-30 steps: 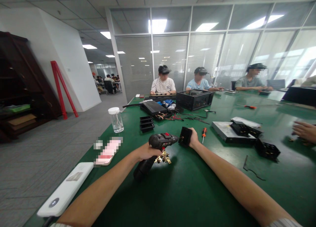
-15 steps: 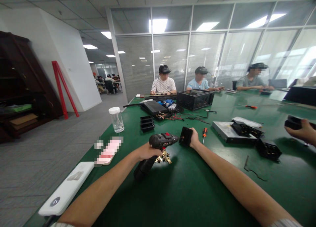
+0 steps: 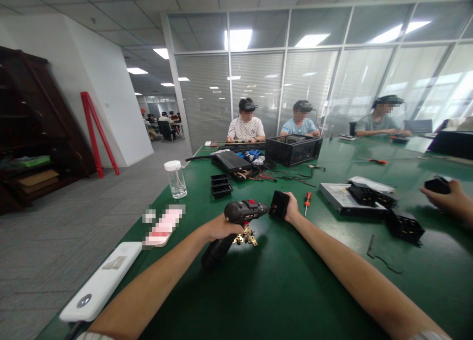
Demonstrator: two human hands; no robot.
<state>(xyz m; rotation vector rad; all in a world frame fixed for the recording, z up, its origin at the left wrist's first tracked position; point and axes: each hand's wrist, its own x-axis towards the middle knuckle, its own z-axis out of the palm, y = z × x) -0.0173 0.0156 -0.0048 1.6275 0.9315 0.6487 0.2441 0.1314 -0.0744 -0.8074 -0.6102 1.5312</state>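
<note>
My left hand [image 3: 219, 228] is closed round the handle of a black cordless drill [image 3: 242, 211], which points to the right. In my right hand [image 3: 291, 207] is a small black box-shaped part [image 3: 279, 204], held up at the drill's tip. Whether the bit touches the part I cannot tell. Brass-coloured metal pieces [image 3: 251, 237] lie in a small heap on the green table [image 3: 281, 290], partly hidden behind the drill. To the right of my right hand lies an orange-handled screwdriver [image 3: 307, 200].
Black trays [image 3: 220, 186] and a lidded clear jar [image 3: 176, 180] stand left. A white power bank-like device [image 3: 101, 281] lies near the left edge. Black housings [image 3: 404, 225] and a metal case [image 3: 342, 204] sit right. A co-worker's hand [image 3: 453, 199] holds a black part. Others sit opposite.
My hands, the drill and the black part stay nearly the same. At the right edge, the co-worker's hand has shifted slightly left and turned its black part.
</note>
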